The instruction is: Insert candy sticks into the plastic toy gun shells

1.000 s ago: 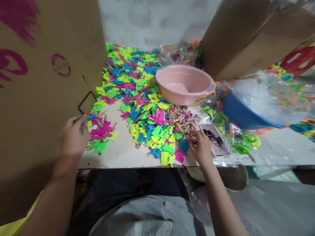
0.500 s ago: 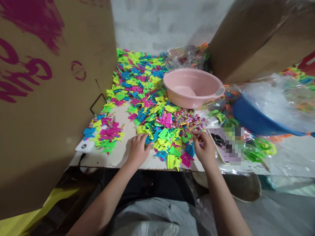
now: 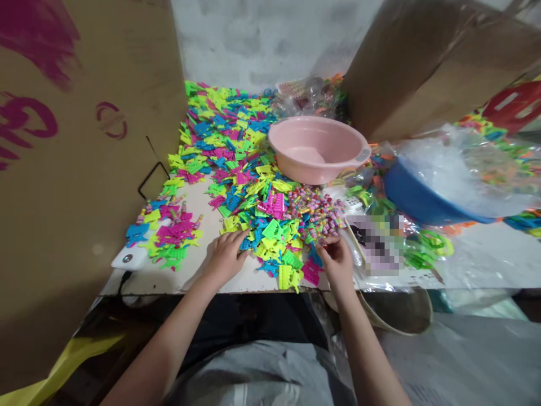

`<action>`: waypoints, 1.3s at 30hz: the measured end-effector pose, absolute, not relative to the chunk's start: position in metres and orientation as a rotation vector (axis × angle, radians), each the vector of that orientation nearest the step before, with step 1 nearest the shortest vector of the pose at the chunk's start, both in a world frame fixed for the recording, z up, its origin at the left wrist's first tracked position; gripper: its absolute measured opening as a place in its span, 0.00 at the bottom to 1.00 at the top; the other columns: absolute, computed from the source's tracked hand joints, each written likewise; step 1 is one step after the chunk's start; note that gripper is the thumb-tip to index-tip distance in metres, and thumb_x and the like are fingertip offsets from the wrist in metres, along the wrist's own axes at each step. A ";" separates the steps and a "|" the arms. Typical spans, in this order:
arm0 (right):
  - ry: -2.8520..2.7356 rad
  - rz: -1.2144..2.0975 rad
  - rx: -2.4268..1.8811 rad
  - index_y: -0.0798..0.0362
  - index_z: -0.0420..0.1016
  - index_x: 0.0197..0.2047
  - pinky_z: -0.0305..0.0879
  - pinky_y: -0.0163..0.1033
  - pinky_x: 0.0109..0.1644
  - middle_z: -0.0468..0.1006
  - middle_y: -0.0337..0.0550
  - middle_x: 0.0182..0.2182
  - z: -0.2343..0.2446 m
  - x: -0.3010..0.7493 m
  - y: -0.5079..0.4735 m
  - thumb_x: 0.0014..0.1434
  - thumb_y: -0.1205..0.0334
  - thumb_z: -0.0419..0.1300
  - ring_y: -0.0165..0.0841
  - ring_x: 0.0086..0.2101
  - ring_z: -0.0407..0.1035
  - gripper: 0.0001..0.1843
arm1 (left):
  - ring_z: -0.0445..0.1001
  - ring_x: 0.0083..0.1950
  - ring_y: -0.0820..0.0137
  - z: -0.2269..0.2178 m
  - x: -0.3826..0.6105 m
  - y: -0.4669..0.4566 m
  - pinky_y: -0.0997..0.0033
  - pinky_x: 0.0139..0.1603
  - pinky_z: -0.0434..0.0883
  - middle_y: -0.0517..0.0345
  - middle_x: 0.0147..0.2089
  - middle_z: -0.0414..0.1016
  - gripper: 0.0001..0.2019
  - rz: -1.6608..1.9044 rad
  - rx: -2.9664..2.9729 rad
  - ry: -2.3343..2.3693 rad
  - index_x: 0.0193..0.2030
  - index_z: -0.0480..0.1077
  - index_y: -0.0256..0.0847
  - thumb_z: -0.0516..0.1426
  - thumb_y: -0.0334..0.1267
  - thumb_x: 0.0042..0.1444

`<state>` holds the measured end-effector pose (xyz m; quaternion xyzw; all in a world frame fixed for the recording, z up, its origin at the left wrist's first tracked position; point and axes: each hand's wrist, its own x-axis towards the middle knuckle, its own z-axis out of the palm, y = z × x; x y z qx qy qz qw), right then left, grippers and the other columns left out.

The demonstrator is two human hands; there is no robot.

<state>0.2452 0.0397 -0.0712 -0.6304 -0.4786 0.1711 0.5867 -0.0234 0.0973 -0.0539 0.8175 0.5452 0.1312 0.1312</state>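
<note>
My left hand (image 3: 226, 256) rests at the near left edge of a heap of bright plastic pieces (image 3: 273, 231), which are yellow, green, blue and pink. Its fingers reach out with the thumb apart, and a blue piece lies between thumb and fingertips; no grip on it shows. By the heap's right side, my right hand (image 3: 337, 259) has thumb and fingertips pinched together. A bit of red shows at those fingertips, too small to name. Just beyond is a pile of small pink, red and yellow beadlike pieces (image 3: 316, 211).
A pink basin (image 3: 319, 172) stands behind the heap. A phone (image 3: 359, 237) lies right of my right hand. Farther right is a blue basin (image 3: 418, 197) with clear plastic. A smaller pile (image 3: 171, 234) and a white device (image 3: 129, 259) lie left, beside a cardboard box (image 3: 93, 186).
My right hand has moved slightly down and toward me, away from the beadlike pieces, with its fingertips closer together. My left hand stays by the heap. The whole view has shifted a little.
</note>
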 end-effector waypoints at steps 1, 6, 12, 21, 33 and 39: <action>-1.119 0.389 -1.475 0.51 0.65 0.34 0.63 0.36 0.31 0.71 0.38 0.28 -0.071 0.245 0.039 0.56 0.54 0.60 0.31 0.28 0.65 0.10 | 0.66 0.65 0.52 -0.053 -0.023 0.098 0.50 0.62 0.66 0.47 0.63 0.72 0.26 0.357 2.405 1.593 0.68 0.62 0.44 0.55 0.37 0.62; -1.200 0.349 -1.549 0.51 0.68 0.35 0.60 0.36 0.29 0.72 0.37 0.26 -0.066 0.243 0.034 0.57 0.58 0.57 0.31 0.25 0.64 0.06 | 0.66 0.64 0.52 -0.048 -0.023 0.101 0.51 0.61 0.66 0.46 0.62 0.72 0.28 0.307 2.419 1.594 0.67 0.63 0.44 0.58 0.36 0.59; -1.266 0.285 -1.625 0.53 0.74 0.38 0.61 0.37 0.29 0.77 0.43 0.28 -0.060 0.238 0.033 0.60 0.53 0.56 0.33 0.25 0.66 0.12 | 0.70 0.60 0.56 -0.037 -0.025 0.096 0.55 0.60 0.65 0.50 0.57 0.76 0.21 0.383 2.372 1.604 0.60 0.72 0.48 0.52 0.30 0.61; -1.194 0.215 -1.628 0.53 0.73 0.36 0.59 0.37 0.28 0.76 0.41 0.26 -0.057 0.242 0.038 0.57 0.47 0.62 0.31 0.23 0.62 0.17 | 0.74 0.53 0.58 -0.046 -0.047 0.091 0.56 0.56 0.68 0.51 0.49 0.78 0.14 0.810 2.157 1.425 0.47 0.78 0.47 0.52 0.36 0.61; -1.160 0.975 -1.328 0.50 0.82 0.38 0.73 0.46 0.46 0.84 0.48 0.36 -0.030 0.205 -0.002 0.57 0.43 0.65 0.42 0.40 0.77 0.18 | 0.77 0.40 0.67 -0.027 -0.012 0.037 0.69 0.45 0.73 0.58 0.37 0.80 0.27 0.897 0.634 1.006 0.42 0.72 0.39 0.74 0.41 0.34; -1.465 1.008 -1.337 0.47 0.67 0.65 0.71 0.47 0.55 0.80 0.49 0.47 -0.032 0.179 -0.034 0.70 0.48 0.51 0.38 0.46 0.75 0.25 | 0.78 0.44 0.68 -0.011 -0.002 0.025 0.70 0.46 0.75 0.56 0.42 0.81 0.29 0.829 0.480 0.881 0.46 0.74 0.39 0.75 0.38 0.35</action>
